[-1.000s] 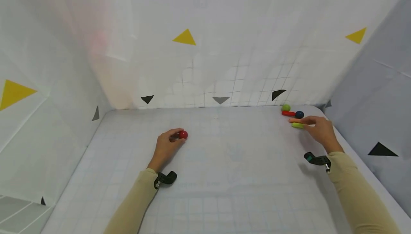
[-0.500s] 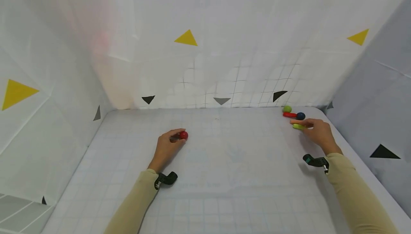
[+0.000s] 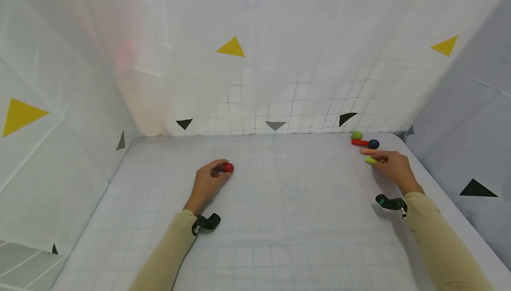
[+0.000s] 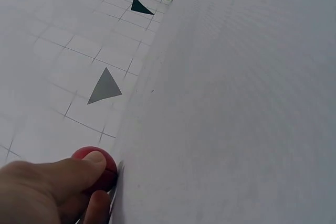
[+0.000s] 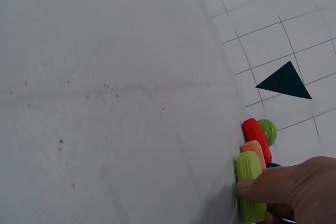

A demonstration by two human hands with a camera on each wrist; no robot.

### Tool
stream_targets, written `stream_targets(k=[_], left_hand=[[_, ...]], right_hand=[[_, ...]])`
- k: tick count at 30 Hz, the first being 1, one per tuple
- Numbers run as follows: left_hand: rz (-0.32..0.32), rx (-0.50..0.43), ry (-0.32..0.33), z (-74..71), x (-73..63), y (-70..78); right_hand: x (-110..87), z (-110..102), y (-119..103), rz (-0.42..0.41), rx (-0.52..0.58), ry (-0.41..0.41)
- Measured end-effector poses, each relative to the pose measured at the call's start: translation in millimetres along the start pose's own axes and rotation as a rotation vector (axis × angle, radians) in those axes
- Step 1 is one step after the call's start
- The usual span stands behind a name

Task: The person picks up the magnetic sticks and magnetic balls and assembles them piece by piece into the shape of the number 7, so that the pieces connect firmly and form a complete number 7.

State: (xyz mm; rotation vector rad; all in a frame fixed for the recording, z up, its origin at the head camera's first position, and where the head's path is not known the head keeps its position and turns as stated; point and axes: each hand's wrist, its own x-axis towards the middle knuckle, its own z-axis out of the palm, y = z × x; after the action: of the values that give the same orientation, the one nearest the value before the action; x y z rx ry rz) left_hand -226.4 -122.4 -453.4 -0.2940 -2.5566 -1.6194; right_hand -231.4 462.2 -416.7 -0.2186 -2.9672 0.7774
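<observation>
My left hand (image 3: 206, 186) holds a small red ball (image 3: 229, 167) between thumb and fingers, low over the white tabletop, left of centre. A seam shows on the ball in the left wrist view. At the far right, my right hand (image 3: 395, 170) pinches a lime-green rounded bar (image 5: 251, 182) with grooves along its face; the thumb lies on it and the fingers are mostly hidden behind. Just beyond that bar lies a salmon bar (image 3: 368, 151). Farther back are a red bar (image 3: 360, 142), a dark blue ball (image 3: 374, 144) and a green ball (image 3: 357, 135).
The white sheet-covered table (image 3: 279, 220) meets a white back wall (image 3: 303, 60) right behind the green ball. A side wall (image 3: 471, 127) rises close to the right arm. Yellow, black and grey triangles mark the walls. Each wrist wears a black camera mount (image 3: 205, 222).
My right hand has drawn slightly toward me with the lime-green bar, which now sits apart from the salmon bar and more tilted. The left hand and red ball stay put.
</observation>
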Motion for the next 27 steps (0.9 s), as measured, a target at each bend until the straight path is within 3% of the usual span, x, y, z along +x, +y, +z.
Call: stream_targets(k=[11,19,27], left_hand=[[-0.053,0.006,0.004,0.4,-2.0,3.2],[-0.026,0.006,0.003,1.1,-1.6,1.9],[-0.042,0.017,0.007,2.0,-1.0,4.3]], right_hand=[[-5.5,6.5,-16.1,0.003,0.04,-0.001],[-10.6,7.7,-42.0,-0.149,0.055,0.037],[-11.3,15.7,-66.9,-0.195,0.073,0.028]])
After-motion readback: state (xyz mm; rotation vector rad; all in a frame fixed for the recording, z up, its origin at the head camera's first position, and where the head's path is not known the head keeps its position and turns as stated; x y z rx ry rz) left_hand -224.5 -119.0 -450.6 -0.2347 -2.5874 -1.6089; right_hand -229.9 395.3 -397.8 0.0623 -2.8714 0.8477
